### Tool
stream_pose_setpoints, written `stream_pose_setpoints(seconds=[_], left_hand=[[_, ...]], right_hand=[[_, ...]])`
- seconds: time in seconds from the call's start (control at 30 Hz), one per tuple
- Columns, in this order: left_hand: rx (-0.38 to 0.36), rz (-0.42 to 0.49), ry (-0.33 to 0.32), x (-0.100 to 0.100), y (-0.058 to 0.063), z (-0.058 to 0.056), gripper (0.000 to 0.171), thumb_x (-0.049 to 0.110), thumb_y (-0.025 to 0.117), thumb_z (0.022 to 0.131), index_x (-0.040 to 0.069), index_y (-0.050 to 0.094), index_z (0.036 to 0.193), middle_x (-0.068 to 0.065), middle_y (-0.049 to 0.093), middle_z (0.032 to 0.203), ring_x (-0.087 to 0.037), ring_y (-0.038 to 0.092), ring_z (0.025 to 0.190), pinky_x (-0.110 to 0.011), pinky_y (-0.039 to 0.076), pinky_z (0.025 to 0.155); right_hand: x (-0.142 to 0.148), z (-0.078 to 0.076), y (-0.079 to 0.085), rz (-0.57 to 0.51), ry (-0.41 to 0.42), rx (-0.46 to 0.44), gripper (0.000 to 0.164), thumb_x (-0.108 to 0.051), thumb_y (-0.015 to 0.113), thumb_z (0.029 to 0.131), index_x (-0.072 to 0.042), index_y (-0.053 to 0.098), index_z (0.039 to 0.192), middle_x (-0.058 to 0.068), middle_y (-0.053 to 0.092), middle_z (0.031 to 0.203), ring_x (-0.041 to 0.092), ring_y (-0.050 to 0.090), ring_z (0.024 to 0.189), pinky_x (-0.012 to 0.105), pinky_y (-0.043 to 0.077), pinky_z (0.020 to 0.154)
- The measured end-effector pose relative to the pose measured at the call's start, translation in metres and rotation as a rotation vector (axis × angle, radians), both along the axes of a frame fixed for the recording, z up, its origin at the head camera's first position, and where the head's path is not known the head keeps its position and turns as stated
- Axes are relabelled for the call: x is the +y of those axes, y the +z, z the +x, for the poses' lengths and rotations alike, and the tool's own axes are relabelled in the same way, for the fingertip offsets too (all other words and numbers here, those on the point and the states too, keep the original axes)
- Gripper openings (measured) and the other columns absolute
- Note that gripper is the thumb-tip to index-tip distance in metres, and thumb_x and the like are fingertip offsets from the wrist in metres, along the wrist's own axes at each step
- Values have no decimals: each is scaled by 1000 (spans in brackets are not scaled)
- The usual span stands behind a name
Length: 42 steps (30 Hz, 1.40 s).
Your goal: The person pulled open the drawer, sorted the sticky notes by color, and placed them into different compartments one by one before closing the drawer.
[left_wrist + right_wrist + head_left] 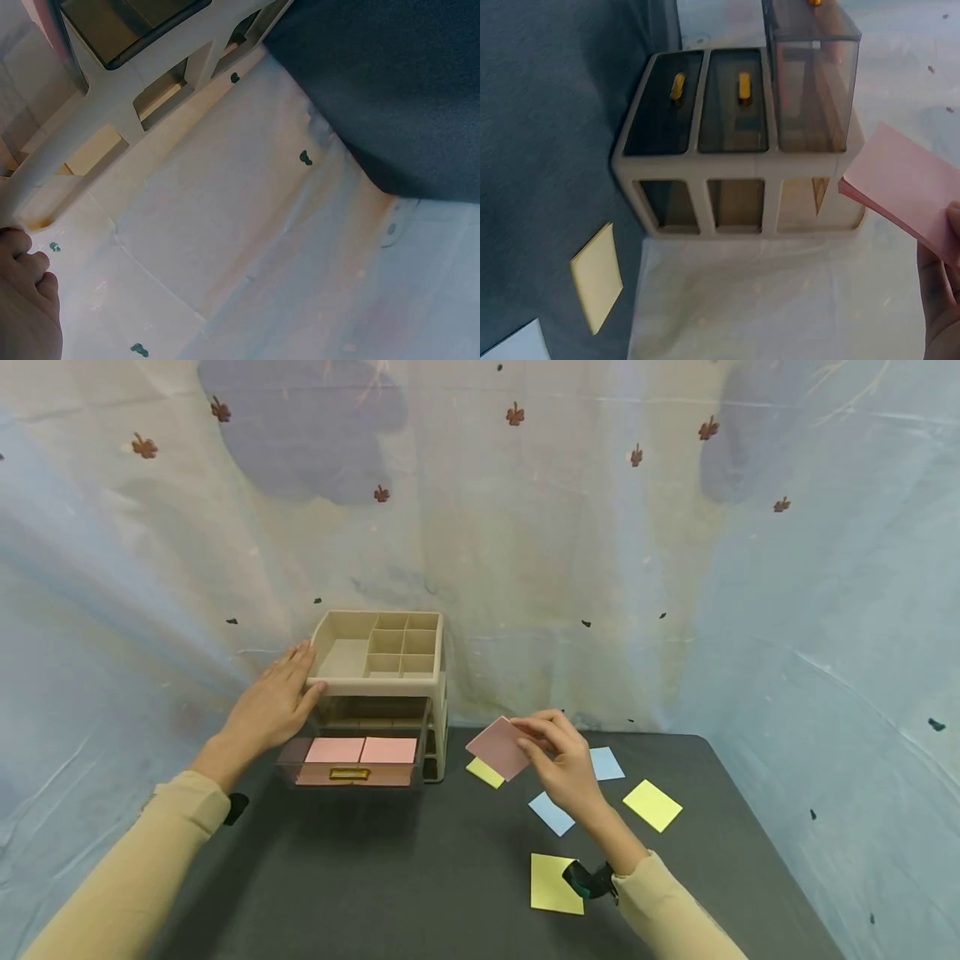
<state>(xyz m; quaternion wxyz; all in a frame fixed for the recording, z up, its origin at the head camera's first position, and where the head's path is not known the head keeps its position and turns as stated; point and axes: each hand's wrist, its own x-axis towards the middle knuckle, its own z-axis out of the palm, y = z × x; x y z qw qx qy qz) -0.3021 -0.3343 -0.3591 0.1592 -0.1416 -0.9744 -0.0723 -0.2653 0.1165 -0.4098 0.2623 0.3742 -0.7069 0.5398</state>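
Note:
A beige desktop drawer organizer (375,687) stands at the back left of the table, its clear top drawer (418,760) pulled out. Two stacks of pink sticky notes (333,750) lie side by side in that drawer. My left hand (273,700) rests against the organizer's upper left side, fingers extended, thumb at the front edge. To the right of the organizer, my right hand (558,760) pinches a pad of pink sticky notes (497,747) by its edge, raised above the table. The right wrist view shows this pink pad (907,187) is several sheets thick.
Under the held pad lies a yellow pad (484,773). Two blue pads, one nearer (552,814) and one farther (607,763), and two more yellow pads, one right (652,806) and one front (551,885), lie on the dark table (360,885). A patterned curtain (525,568) hangs behind.

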Motion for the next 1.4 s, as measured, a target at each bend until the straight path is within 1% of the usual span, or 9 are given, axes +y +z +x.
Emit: stream_pose_setpoints(seconds=[0.23, 0.47, 0.63, 0.73, 0.83, 0.97, 1.13, 1.27, 1.4], left_hand=[[-8, 7, -7, 1, 1, 2, 75, 45, 33, 114, -4, 9, 165, -25, 8, 172, -46, 10, 158, -62, 14, 127], [-9, 6, -4, 1, 0, 0, 75, 46, 33, 114, -3, 8, 165, -23, 7, 172, -45, 10, 158, -63, 15, 127], [-8, 4, -4, 0, 1, 0, 75, 45, 33, 114, -3, 8, 165, -24, 8, 172, -46, 12, 157, -64, 17, 126], [-7, 2, 2, 0, 0, 0, 75, 46, 34, 114, -3, 8, 165, -24, 8, 172, -46, 12, 157, -64, 17, 126], [-11, -1, 8, -1, -1, 0, 76, 47, 33, 113, -2, 8, 166, -22, 7, 173, -46, 12, 157, -63, 16, 126], [-9, 2, 6, 0, -2, -1, 76, 48, 32, 113, -2, 8, 166, -23, 8, 173, -46, 12, 157, -63, 16, 126], [-6, 5, 2, 0, -1, -2, 76, 48, 32, 113, -1, 7, 166, -23, 8, 173, -46, 12, 157, -62, 14, 127], [8, 6, -4, 0, 0, -1, 75, 47, 33, 113, -3, 10, 165, -24, 11, 172, -46, 14, 157, -62, 16, 127], [8, 9, -1, 1, 0, 1, 75, 46, 34, 114, -4, 11, 165, -25, 12, 171, -46, 14, 157, -62, 16, 127]], right_hand=[[-25, 0, 15, 8, 41, 46, 30, 10, 72, 92, 1, 74, 120, 13, 63, 109, 27, 69, 101, 25, 62, 84], [-47, -1, 27, 40, 60, 82, 28, 8, 73, 92, -1, 75, 119, 12, 65, 109, 27, 69, 99, 30, 63, 80], [-64, -3, 36, 70, 71, 149, 27, 7, 73, 93, -1, 75, 119, 12, 65, 109, 25, 66, 96, 30, 62, 77], [-75, -5, 41, 73, 95, 190, 27, 8, 73, 92, 0, 75, 118, 12, 65, 108, 23, 66, 93, 30, 63, 76], [-85, -8, 45, 67, 131, 206, 26, 9, 73, 92, 1, 74, 117, 12, 65, 107, 23, 66, 92, 29, 63, 77], [-97, -11, 50, 68, 167, 202, 26, 8, 73, 93, 0, 74, 117, 12, 65, 108, 22, 66, 93, 27, 62, 77], [-113, -15, 56, 87, 191, 218, 25, 8, 73, 93, 0, 74, 117, 11, 65, 109, 20, 63, 90, 25, 60, 77], [-125, -19, 58, 125, 200, 224, 25, 8, 73, 93, 1, 74, 117, 12, 64, 108, 19, 60, 88, 22, 58, 78], [-135, -22, 58, 195, 197, 233, 24, 6, 73, 94, 1, 74, 117, 12, 64, 107, 19, 60, 89, 18, 56, 79]])
